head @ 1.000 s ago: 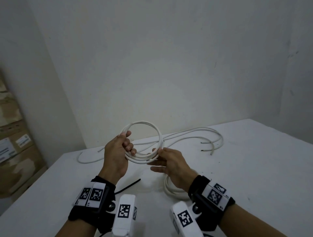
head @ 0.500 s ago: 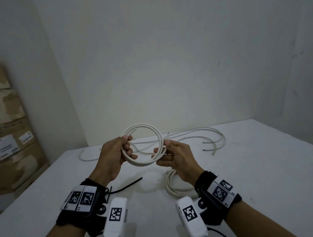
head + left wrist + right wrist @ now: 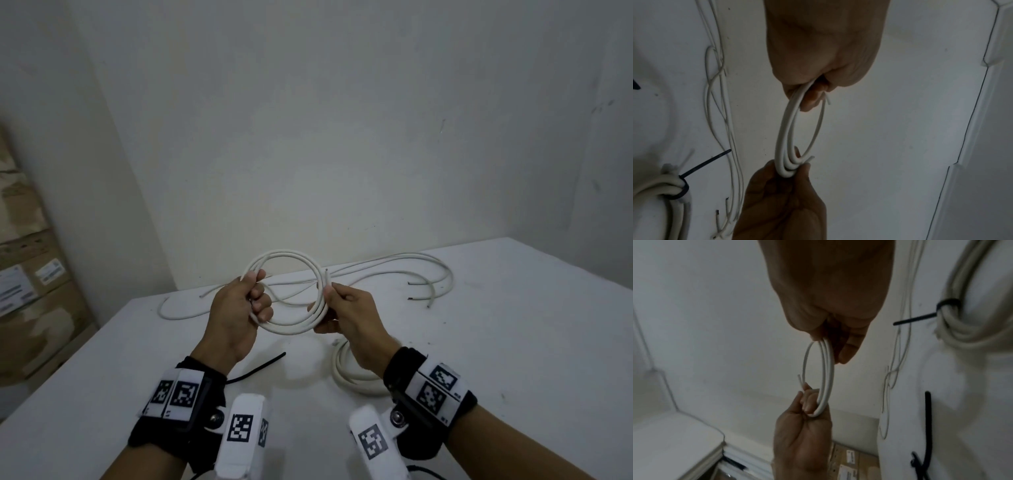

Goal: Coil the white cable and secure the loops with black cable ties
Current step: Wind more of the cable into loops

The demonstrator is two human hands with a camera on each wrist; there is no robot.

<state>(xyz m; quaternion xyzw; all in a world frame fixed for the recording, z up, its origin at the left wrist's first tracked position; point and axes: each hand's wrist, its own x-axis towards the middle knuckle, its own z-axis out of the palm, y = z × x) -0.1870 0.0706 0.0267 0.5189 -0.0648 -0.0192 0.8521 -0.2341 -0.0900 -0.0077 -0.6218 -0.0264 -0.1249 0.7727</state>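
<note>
White cable coil [image 3: 291,329] is hanging above the surface [image 3: 479,342], the left hand [image 3: 236,308] gripping one side and the right hand [image 3: 346,311] pinching the other. Keeping both grips tight while fetching the black cable tie [image 3: 263,366] should stop the loops springing apart. Farther back, loose cables [image 3: 394,270] are lying untied.

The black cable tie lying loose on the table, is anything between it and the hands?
Nothing visible blocks it. The loose black cable tie lies on bare table just below the left hand, but both hands grip the white coil.
</note>
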